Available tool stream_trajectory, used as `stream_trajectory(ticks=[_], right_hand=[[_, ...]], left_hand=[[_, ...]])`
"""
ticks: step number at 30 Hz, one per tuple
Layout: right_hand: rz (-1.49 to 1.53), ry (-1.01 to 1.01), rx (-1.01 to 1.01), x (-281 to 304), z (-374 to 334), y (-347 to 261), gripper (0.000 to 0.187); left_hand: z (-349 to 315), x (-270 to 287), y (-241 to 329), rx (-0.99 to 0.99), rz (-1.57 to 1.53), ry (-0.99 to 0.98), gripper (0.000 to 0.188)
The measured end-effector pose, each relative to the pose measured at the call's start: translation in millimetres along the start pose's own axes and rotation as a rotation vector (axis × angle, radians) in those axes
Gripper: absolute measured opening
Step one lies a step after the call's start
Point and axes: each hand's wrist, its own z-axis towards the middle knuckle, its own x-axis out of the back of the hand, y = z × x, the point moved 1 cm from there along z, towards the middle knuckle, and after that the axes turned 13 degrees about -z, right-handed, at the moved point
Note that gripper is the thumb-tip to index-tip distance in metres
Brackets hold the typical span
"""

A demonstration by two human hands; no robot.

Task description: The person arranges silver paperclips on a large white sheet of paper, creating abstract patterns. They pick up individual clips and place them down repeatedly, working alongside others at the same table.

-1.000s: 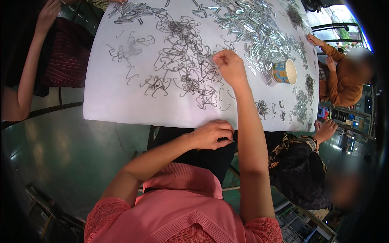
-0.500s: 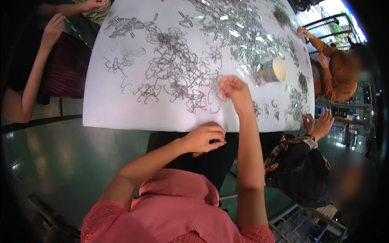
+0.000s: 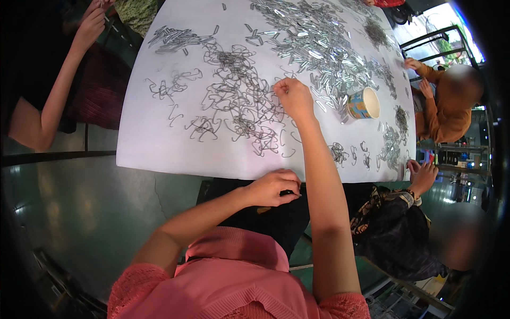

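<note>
My right hand [image 3: 295, 98] reaches over the white table, thumb and fingertips pinched together at the right side of a tangled pile of thin bent wire hooks [image 3: 239, 101]. Whether a hook is between those fingertips is too small to tell. Below the table's front edge, above my lap, my left hand [image 3: 272, 188] is closed with its fingers curled. A tiny bright bit shows at its fingertips, but its kind cannot be made out. Beyond my right hand spreads a large heap of shiny, narrow metal clips [image 3: 319, 45].
A patterned paper cup [image 3: 363, 103] lies tipped to the right of the heap. Smaller wire piles [image 3: 390, 146] dot the right side of the white tabletop [image 3: 159, 143]. Co-workers sit around it: one bare arm [image 3: 64, 85] at left, an orange sleeve [image 3: 451, 125] and a dark sleeve [image 3: 393, 234] at right.
My right hand has moved forward and slightly left, from beside the hooks to the pile's edge, and its fingers have drawn together. My left hand stays low by the table edge, still closed.
</note>
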Motion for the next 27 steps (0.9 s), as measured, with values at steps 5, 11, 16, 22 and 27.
stream_trajectory(ticks=[5,11,16,22,27], right_hand=[[-0.183,-0.115,-0.045,-7,23,-15,0.016],[-0.454,-0.100,0.102,-24,36,-21,0.014],[-0.226,-0.035,0.077,-8,20,-13,0.010],[0.213,-0.015,0.020,7,-10,31,0.020],[0.669,-0.136,-0.240,44,-73,46,0.028]], left_hand=[[-2,-2,-1,-0.010,-0.001,-0.003,0.010],[-2,0,-1,-0.009,0.016,-0.011,0.009],[-3,1,-3,-0.005,0.010,-0.023,0.010],[-1,-2,2,0.002,0.037,0.000,0.010],[-1,-5,7,0.048,-0.014,0.059,0.010]])
